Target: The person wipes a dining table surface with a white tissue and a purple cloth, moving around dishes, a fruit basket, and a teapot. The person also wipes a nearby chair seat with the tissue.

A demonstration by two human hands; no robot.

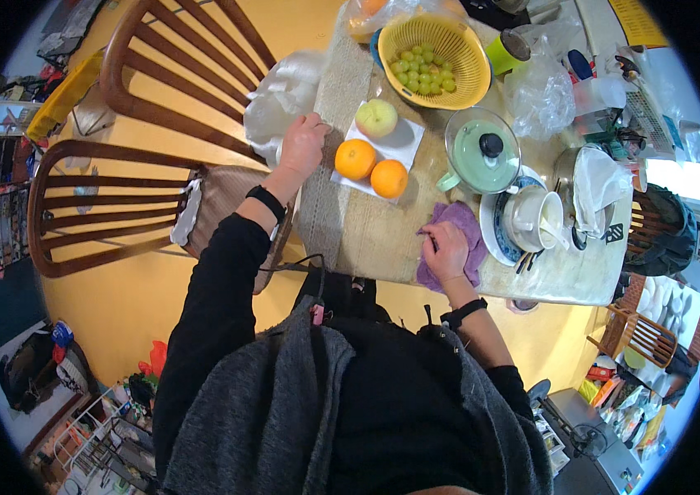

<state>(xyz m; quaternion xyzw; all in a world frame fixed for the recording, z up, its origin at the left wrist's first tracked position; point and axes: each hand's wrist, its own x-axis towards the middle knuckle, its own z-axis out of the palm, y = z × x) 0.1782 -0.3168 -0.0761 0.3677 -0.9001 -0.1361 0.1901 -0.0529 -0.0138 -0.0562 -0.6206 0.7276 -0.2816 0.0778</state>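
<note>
My right hand [447, 249] rests on a crumpled purple cloth [472, 230] near the table's front edge, its fingers curled into the fabric. At the left edge of the table, my left hand [305, 145] bends its fingers over the rim, beside a white plastic bag [282, 93]. Its palm side is hidden, so whether it grips anything cannot be seen. Between the hands, a pale green-yellow apple [376, 118] and two oranges [355, 159] lie on a white paper sheet [410, 137]. Beyond the cloth stands a green bowl [470, 158] under a glass lid with a black knob [491, 145].
A yellow colander [480, 68] holds green grapes [422, 69] at the back. To the right are stacked white bowls [520, 223], a metal pot [566, 167] and clear plastic bags [540, 93]. Wooden chairs [121, 180] stand left of the table [368, 247].
</note>
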